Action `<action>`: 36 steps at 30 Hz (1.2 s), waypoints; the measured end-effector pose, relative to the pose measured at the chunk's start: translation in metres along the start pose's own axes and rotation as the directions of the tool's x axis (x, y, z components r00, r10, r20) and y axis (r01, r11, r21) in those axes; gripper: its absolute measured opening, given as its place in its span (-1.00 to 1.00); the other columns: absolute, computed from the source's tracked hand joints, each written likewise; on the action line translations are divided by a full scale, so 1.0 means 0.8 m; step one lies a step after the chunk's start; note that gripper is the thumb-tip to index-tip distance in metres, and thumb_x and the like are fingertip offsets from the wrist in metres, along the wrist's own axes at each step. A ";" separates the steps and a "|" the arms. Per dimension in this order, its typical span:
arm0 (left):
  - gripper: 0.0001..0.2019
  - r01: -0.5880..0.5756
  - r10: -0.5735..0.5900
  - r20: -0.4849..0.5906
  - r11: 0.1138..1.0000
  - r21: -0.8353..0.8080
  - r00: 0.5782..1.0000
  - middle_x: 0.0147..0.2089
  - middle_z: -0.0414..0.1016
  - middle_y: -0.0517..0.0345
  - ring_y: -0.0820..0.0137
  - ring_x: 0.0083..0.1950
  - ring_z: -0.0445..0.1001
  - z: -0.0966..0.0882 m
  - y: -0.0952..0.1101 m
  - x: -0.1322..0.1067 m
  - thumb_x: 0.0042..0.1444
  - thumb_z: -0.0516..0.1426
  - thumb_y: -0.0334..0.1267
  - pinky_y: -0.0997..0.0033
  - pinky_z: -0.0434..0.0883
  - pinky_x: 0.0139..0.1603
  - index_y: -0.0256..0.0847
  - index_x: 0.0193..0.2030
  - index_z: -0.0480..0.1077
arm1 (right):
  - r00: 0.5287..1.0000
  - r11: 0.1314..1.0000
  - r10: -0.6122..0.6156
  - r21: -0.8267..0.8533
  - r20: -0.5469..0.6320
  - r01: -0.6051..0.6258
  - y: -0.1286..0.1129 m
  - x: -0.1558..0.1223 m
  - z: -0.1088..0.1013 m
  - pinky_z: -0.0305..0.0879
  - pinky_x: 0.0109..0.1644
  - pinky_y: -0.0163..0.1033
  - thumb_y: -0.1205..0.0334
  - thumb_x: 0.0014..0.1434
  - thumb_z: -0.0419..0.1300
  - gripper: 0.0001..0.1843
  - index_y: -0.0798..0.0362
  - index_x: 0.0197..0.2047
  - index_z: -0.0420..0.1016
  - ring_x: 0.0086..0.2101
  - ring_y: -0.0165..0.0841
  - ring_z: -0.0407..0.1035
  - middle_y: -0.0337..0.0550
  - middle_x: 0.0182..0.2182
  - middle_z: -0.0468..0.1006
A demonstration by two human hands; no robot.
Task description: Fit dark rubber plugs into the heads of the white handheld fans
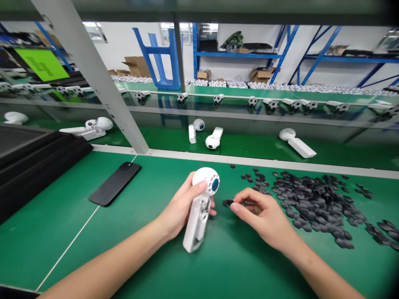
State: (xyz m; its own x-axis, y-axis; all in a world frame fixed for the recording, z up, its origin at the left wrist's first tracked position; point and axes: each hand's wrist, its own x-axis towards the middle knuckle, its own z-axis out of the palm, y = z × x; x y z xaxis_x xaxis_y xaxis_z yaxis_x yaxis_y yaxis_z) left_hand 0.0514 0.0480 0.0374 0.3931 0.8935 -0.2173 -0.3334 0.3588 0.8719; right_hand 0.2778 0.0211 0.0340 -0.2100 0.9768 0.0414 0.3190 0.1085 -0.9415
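Note:
My left hand (181,205) is wrapped round a white handheld fan body (199,211), holding it upright with its base on the green mat; the round head shows a blue centre (215,185). My right hand (260,211) pinches a small black flat piece (227,203) between thumb and forefinger, a short way to the right of the fan. Just right of that hand lies a heap of several identical black pieces (311,203).
A black phone (115,183) lies on the mat at the left, beside a black tray stack (31,162). Behind a metal rail, a green conveyor (249,145) carries white fan bodies (213,139). A grey post (93,79) slants up left.

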 end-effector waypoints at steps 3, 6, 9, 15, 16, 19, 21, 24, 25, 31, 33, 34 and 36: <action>-0.54 0.034 -0.031 -0.040 0.996 0.079 0.999 -0.26 0.52 0.17 0.28 -0.30 0.59 0.003 -0.006 0.001 0.26 0.26 0.01 0.19 0.58 -0.20 -0.07 0.13 0.17 | 0.998 1.000 -0.028 0.007 0.049 0.028 -0.003 -0.002 0.012 0.46 -0.33 -0.39 0.14 0.31 0.29 -0.86 0.00 -0.28 0.54 -0.37 -0.39 0.50 -0.24 -0.35 0.59; -0.42 0.077 -0.074 -0.031 0.989 0.127 0.997 -0.27 0.50 0.25 0.37 -0.43 0.54 0.007 -0.014 0.001 0.28 0.23 0.09 0.26 0.56 -0.31 0.06 0.26 0.04 | 0.996 0.999 -0.003 0.035 0.089 0.000 -0.004 -0.003 0.024 0.49 -0.32 -0.37 0.16 0.32 0.27 -0.87 0.00 -0.26 0.55 -0.34 -0.35 0.57 -0.23 -0.31 0.62; -0.42 0.099 -0.102 0.005 0.982 0.158 0.995 -0.24 0.46 0.26 0.41 -0.42 0.52 0.012 -0.023 0.000 0.30 0.18 0.15 0.31 0.54 -0.33 0.10 0.31 0.04 | 0.995 0.998 0.047 0.043 0.086 -0.051 -0.004 -0.004 0.030 0.51 -0.34 -0.36 0.17 0.32 0.26 -0.88 0.01 -0.25 0.53 -0.38 -0.34 0.61 -0.24 -0.31 0.65; -0.36 -0.012 -0.001 0.038 0.939 0.343 0.999 -0.12 0.38 0.22 0.42 -0.26 0.48 0.011 -0.033 0.000 0.21 0.30 0.05 0.38 0.47 -0.21 0.01 0.28 0.09 | 1.000 0.999 0.017 0.038 -0.014 -0.016 0.004 -0.002 0.033 0.51 -0.35 -0.37 0.17 0.29 0.29 -0.89 0.00 -0.27 0.54 -0.40 -0.34 0.62 -0.26 -0.37 0.68; -0.31 -0.041 0.027 0.041 0.919 0.392 0.999 -0.10 0.38 0.22 0.42 -0.22 0.46 0.010 -0.034 -0.001 0.17 0.35 0.01 0.38 0.45 -0.17 0.01 0.29 0.08 | 1.000 0.999 0.013 0.035 -0.028 -0.012 0.006 -0.001 0.034 0.51 -0.34 -0.36 0.16 0.28 0.31 -0.88 0.00 -0.28 0.54 -0.39 -0.33 0.62 -0.25 -0.37 0.69; -0.25 -0.055 0.039 0.045 0.883 0.466 0.998 -0.11 0.38 0.22 0.41 -0.18 0.42 0.009 -0.036 -0.003 0.14 0.38 -0.03 0.37 0.42 -0.12 0.00 0.31 0.05 | 0.999 1.000 0.017 0.005 -0.052 -0.017 0.012 -0.001 0.034 0.48 -0.35 -0.36 0.13 0.27 0.33 -0.84 0.00 -0.31 0.53 -0.40 -0.34 0.61 -0.25 -0.37 0.71; -0.30 -0.051 0.029 0.054 0.883 0.466 0.998 -0.14 0.38 0.22 0.40 -0.21 0.42 0.010 -0.037 -0.004 0.17 0.35 0.01 0.36 0.41 -0.15 -0.02 0.29 0.05 | 0.998 0.999 0.007 -0.048 -0.059 -0.010 0.015 0.000 0.034 0.43 -0.40 -0.37 0.16 0.28 0.32 -0.82 -0.01 -0.35 0.49 -0.45 -0.37 0.58 -0.28 -0.43 0.68; -0.36 -0.054 0.029 0.062 0.896 0.440 0.998 -0.17 0.38 0.23 0.41 -0.25 0.43 0.011 -0.038 -0.004 0.20 0.32 0.05 0.36 0.41 -0.18 -0.05 0.24 0.08 | 0.998 0.990 -0.033 -0.139 -0.047 0.026 0.017 0.001 0.032 0.36 -0.43 -0.37 0.22 0.30 0.29 -0.82 -0.02 -0.36 0.44 -0.49 -0.40 0.51 -0.32 -0.47 0.63; -0.37 -0.055 0.030 0.064 0.902 0.429 0.997 -0.17 0.38 0.24 0.42 -0.26 0.42 0.011 -0.038 -0.004 0.21 0.32 0.05 0.36 0.42 -0.17 -0.05 0.22 0.08 | 0.998 0.986 -0.052 -0.161 -0.037 0.046 0.017 0.001 0.032 0.35 -0.42 -0.36 0.23 0.31 0.27 -0.83 -0.03 -0.34 0.44 -0.48 -0.39 0.50 -0.32 -0.45 0.63; -0.40 -0.072 0.051 0.063 0.914 0.400 0.997 -0.18 0.34 0.26 0.44 -0.28 0.41 0.012 -0.038 -0.005 0.22 0.31 0.04 0.37 0.41 -0.19 -0.04 0.20 0.07 | 0.988 0.939 -0.157 -0.308 0.011 0.152 0.020 0.000 0.030 0.31 -0.32 -0.29 0.23 0.40 0.18 -0.86 -0.05 -0.27 0.40 -0.38 -0.33 0.52 -0.27 -0.34 0.66; -0.40 -0.074 0.054 0.061 0.913 0.400 0.997 -0.17 0.35 0.25 0.43 -0.28 0.41 0.012 -0.038 -0.005 0.21 0.31 0.04 0.37 0.41 -0.21 -0.05 0.19 0.08 | 0.984 0.920 -0.174 -0.352 0.032 0.175 0.021 0.000 0.029 0.31 -0.30 -0.28 0.23 0.42 0.15 -0.86 -0.06 -0.25 0.38 -0.34 -0.31 0.53 -0.26 -0.33 0.65; -0.40 -0.075 0.057 0.058 0.915 0.397 0.997 -0.17 0.35 0.24 0.42 -0.28 0.42 0.013 -0.038 -0.006 0.21 0.31 0.04 0.37 0.41 -0.21 -0.05 0.19 0.08 | 0.983 0.912 -0.180 -0.367 0.041 0.183 0.022 0.000 0.029 0.31 -0.28 -0.28 0.23 0.43 0.14 -0.86 -0.06 -0.24 0.37 -0.32 -0.30 0.54 -0.25 -0.32 0.65; -0.41 -0.077 0.062 0.053 0.921 0.382 0.997 -0.16 0.36 0.23 0.42 -0.28 0.42 0.014 -0.038 -0.006 0.21 0.31 0.04 0.37 0.42 -0.22 -0.06 0.19 0.10 | 0.979 0.902 -0.196 -0.384 0.049 0.200 0.024 0.001 0.029 0.32 -0.25 -0.27 0.24 0.43 0.13 -0.86 -0.06 -0.24 0.36 -0.29 -0.29 0.54 -0.24 -0.29 0.65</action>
State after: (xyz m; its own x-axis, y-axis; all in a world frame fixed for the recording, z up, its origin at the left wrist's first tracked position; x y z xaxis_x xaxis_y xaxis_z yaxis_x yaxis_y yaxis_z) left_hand 0.0691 0.0296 0.0165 0.4167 0.8983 -0.1395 -0.0105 0.1582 0.9874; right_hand 0.2621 0.0196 0.0079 -0.3137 0.9264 0.2085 0.6003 0.3636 -0.7124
